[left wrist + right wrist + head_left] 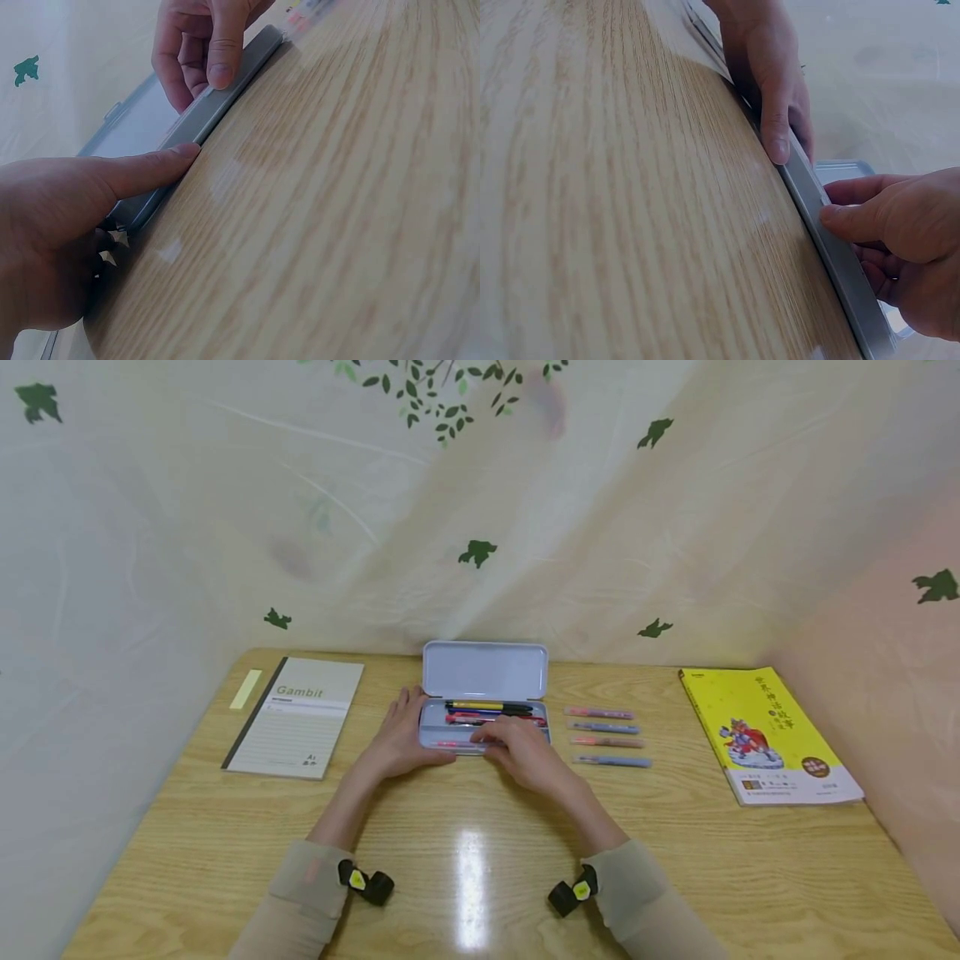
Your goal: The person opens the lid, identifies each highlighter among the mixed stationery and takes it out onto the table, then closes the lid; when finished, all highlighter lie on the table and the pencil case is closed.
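Note:
A pale blue metal pencil case (pixel 485 670) stands on the table with its lid raised. Several pens, among them a yellow and black pen (pixel 480 705), lie in its rear compartment, and a pink pen (pixel 450 744) lies in the front one. My left hand (pixel 399 739) holds the case's left end, thumb (pixel 161 166) along the front wall and fingers round the side. Curled over the front compartment, my right hand (pixel 525 752) pinches at the pink pen, its thumb (pixel 844 217) right at the front rim; the palm side and part of the pen are hidden.
Several capped pens, such as a blue pen (pixel 611 762), lie in a column right of the case. A Gambit notebook (pixel 296 718) and a pale yellow strip (pixel 245 689) lie at left. A yellow book (pixel 768 727) lies at far right. Fabric curtain (pixel 420 527) hangs behind the wooden table (pixel 405 860).

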A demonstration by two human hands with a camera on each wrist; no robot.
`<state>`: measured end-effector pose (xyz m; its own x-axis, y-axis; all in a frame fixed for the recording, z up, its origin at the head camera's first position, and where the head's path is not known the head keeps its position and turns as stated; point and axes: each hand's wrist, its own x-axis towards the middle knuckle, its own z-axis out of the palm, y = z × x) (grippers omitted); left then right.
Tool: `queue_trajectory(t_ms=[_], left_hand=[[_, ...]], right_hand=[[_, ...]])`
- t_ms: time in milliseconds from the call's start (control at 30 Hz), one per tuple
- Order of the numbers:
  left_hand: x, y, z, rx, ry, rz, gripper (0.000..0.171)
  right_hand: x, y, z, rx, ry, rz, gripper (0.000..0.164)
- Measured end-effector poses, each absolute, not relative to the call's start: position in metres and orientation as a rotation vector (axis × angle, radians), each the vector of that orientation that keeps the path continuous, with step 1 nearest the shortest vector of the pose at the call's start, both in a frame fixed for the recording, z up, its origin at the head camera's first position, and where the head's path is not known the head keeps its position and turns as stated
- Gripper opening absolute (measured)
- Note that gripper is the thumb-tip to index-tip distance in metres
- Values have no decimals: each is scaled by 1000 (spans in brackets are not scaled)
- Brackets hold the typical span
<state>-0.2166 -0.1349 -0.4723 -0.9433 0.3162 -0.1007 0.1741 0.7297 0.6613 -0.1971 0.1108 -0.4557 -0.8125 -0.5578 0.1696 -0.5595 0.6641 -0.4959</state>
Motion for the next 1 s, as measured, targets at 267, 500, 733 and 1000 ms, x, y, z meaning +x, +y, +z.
queue_trajectory(t_ms=[267,500,733,1000], left_hand=[[-218,-135,-474,388,2726,1013,108],[-218,-136,-474,392,2735,1003,109],[-218,-135,-476,386,2730,998,109],[-218,-136,-474,397,2740,999,109]], right_hand=[[-197,111,-454,981,-2839,860,18],[-196,110,-453,972,-2858,879,19],[-197,111,-454,942,-2873,927,19],[-199,114,-455,888,-2911,1027,22]])
